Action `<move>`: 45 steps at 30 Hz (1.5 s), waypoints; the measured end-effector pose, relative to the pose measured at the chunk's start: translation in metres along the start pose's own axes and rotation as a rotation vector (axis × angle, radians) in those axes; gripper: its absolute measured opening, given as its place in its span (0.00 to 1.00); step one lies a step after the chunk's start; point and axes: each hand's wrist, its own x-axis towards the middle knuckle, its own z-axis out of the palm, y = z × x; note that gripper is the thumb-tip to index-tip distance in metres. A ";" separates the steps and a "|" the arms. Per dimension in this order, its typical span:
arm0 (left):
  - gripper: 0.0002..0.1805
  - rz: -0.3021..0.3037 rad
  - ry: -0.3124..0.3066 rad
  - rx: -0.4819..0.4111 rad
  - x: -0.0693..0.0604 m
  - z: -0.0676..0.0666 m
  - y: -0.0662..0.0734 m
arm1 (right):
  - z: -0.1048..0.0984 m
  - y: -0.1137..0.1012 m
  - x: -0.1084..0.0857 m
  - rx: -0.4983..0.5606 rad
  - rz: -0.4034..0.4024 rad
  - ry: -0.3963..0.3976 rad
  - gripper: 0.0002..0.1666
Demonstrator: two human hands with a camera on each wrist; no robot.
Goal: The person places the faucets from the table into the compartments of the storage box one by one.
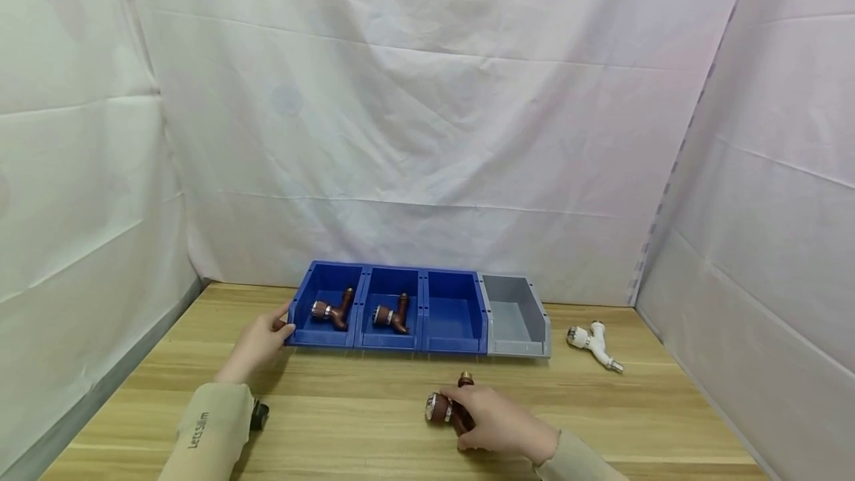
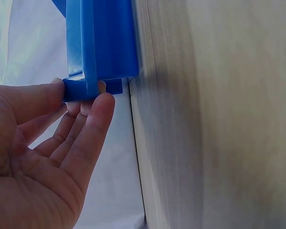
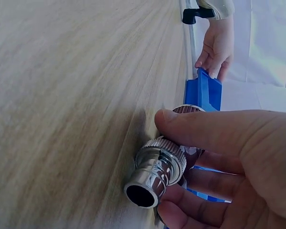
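Left hand [image 1: 259,341], pinching the blue storage bin [image 1: 319,337], should steady it; right hand [image 1: 499,421], grasping the brown faucet [image 1: 439,408], needs firmness.

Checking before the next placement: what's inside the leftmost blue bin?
Inside the leftmost blue bin, one brown tap shows; whatever lies directly beneath that tap is covered and can't be seen.

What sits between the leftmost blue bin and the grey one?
Two bins: the second blue bin, with a brown tap in it, then the third blue bin, nothing visible inside. Head view shows both.
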 end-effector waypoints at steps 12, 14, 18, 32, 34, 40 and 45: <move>0.30 0.003 -0.010 -0.015 -0.002 0.000 0.000 | -0.002 -0.002 -0.001 0.019 0.001 0.002 0.45; 0.30 -0.005 -0.016 -0.027 -0.003 0.000 0.000 | -0.001 -0.002 0.000 0.018 0.000 0.003 0.44; 0.30 -0.022 -0.022 -0.048 -0.003 0.000 0.000 | -0.001 -0.002 0.001 0.001 -0.010 0.011 0.43; 0.30 -0.032 -0.030 -0.071 -0.005 0.000 -0.002 | -0.002 -0.002 -0.001 0.003 -0.024 0.041 0.44; 0.30 -0.034 -0.032 -0.075 -0.007 0.000 -0.003 | -0.001 -0.003 -0.003 -0.004 -0.030 0.053 0.44; 0.30 -0.031 -0.035 -0.074 -0.007 0.000 -0.003 | -0.004 -0.004 -0.003 -0.009 -0.032 0.070 0.44; 0.30 -0.026 -0.033 -0.081 -0.003 0.001 -0.003 | -0.008 -0.004 -0.002 0.006 -0.016 0.065 0.44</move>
